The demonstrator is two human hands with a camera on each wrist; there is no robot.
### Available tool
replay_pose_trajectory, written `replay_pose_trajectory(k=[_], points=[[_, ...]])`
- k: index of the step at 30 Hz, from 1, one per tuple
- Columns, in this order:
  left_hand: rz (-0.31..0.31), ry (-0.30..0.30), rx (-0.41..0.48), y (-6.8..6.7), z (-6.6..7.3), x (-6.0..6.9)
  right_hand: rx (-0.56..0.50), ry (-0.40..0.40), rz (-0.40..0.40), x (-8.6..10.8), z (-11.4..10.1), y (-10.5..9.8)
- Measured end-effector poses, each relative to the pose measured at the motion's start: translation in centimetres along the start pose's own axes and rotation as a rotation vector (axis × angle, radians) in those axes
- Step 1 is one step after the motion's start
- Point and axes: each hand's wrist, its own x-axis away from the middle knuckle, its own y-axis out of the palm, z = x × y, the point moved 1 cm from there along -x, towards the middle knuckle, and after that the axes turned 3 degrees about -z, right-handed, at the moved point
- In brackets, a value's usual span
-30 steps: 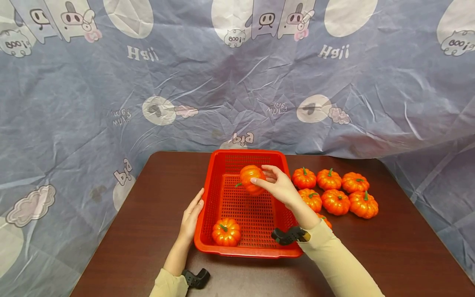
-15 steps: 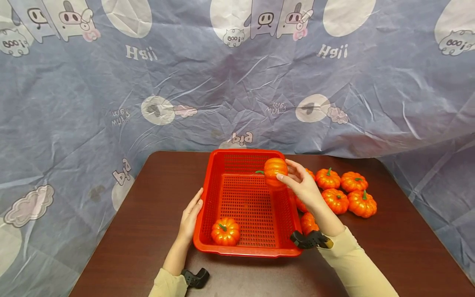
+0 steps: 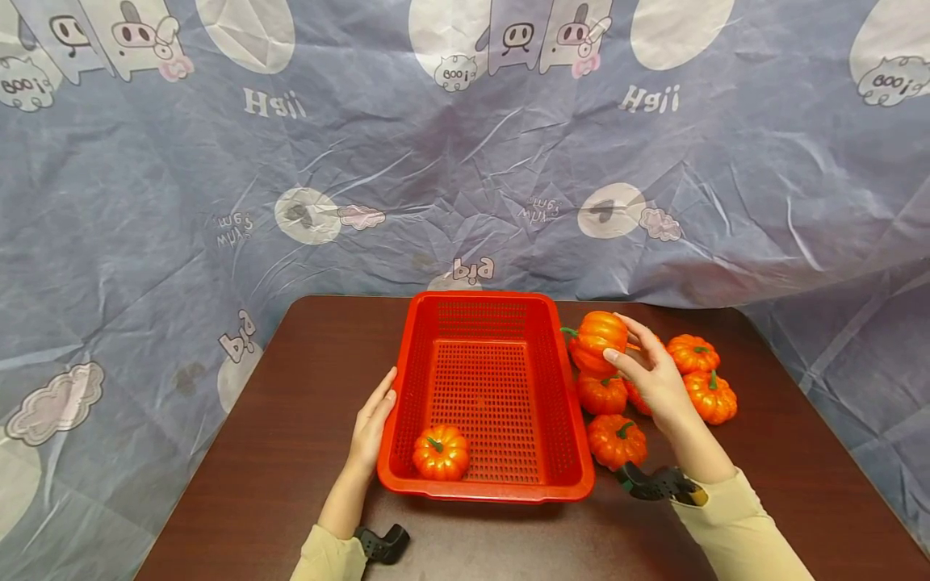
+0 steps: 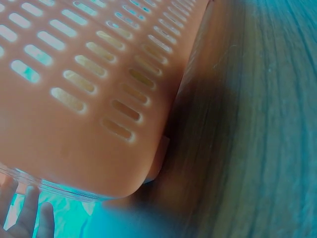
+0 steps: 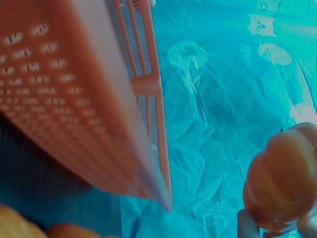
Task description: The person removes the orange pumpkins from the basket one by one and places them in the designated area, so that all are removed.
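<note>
A small orange toy pumpkin (image 3: 600,343) with a green stem is held up in my right hand (image 3: 657,379), thumb on the near side and fingers behind. It hangs just right of the red plastic basket (image 3: 485,491), over other pumpkins. The right wrist view shows this held pumpkin (image 5: 282,181) beside the basket wall (image 5: 74,94). My left hand (image 3: 371,424) rests with straight fingers along the basket's left side; its fingertips (image 4: 30,203) show at the corner of the left wrist view. One pumpkin (image 3: 441,453) sits inside the basket, in the near left corner.
Several more pumpkins stand right of the basket, among them a near one (image 3: 617,441), a middle one (image 3: 601,394) and a right one (image 3: 710,397). Some are partly hidden by my right hand. A blue patterned cloth (image 3: 465,161) hangs behind the brown table (image 3: 327,355).
My right hand has carried the pumpkin rightward, from above the basket's middle to past its right rim. The left hand and the pumpkin in the basket have stayed in place.
</note>
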Motion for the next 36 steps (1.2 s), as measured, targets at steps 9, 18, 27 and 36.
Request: replay_pose_trajectory(k=[9,18,27,36], points=[[0.005,0.003,-0.013,0.0,0.0,0.0,-0.098,-0.004,0.114,1.5,1.1,-2.4],[-0.001,0.017,-0.002,0.0,-0.1,0.0,-0.184,-0.05,0.152,2.9,2.5,-3.9],[-0.001,0.013,0.005,0.1,-0.1,0.0,-0.12,-0.04,0.163,4.2,5.4,-6.3],[0.001,0.017,0.011,0.1,0.0,0.0,-0.282,-0.151,0.17,4.3,16.9,-11.7]])
